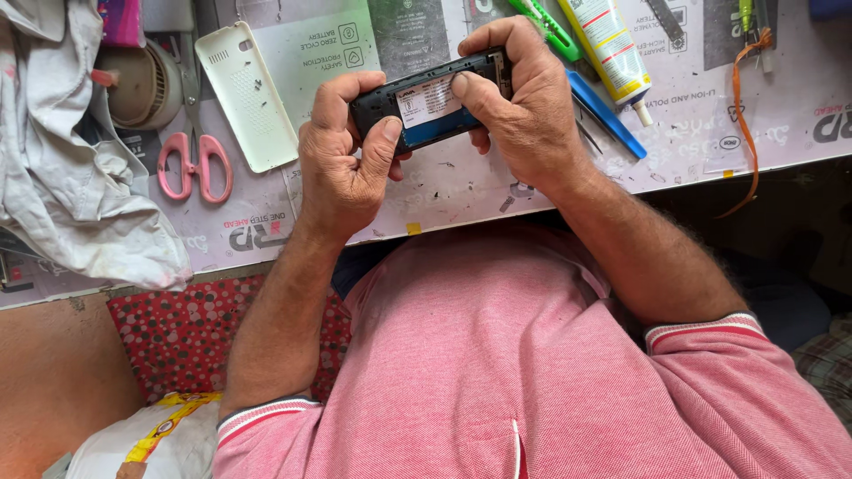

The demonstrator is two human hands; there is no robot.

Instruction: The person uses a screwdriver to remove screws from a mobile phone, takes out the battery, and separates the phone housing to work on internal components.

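A small black phone [426,113] with its back cover off is held over the workbench [461,191], its battery with a white label facing up. My left hand [342,164] grips its left end, thumb on the edge. My right hand [524,98] wraps the right end, with the thumb pressing on the battery. The phone's white back cover [246,93] lies on the bench to the left.
Pink-handled scissors [193,164] and a crumpled white cloth [67,168] lie at the left. A glue tube [608,44], a blue tool [608,115], a green tool [546,22] and an orange cord [744,115] sit at the right. My pink shirt fills the foreground.
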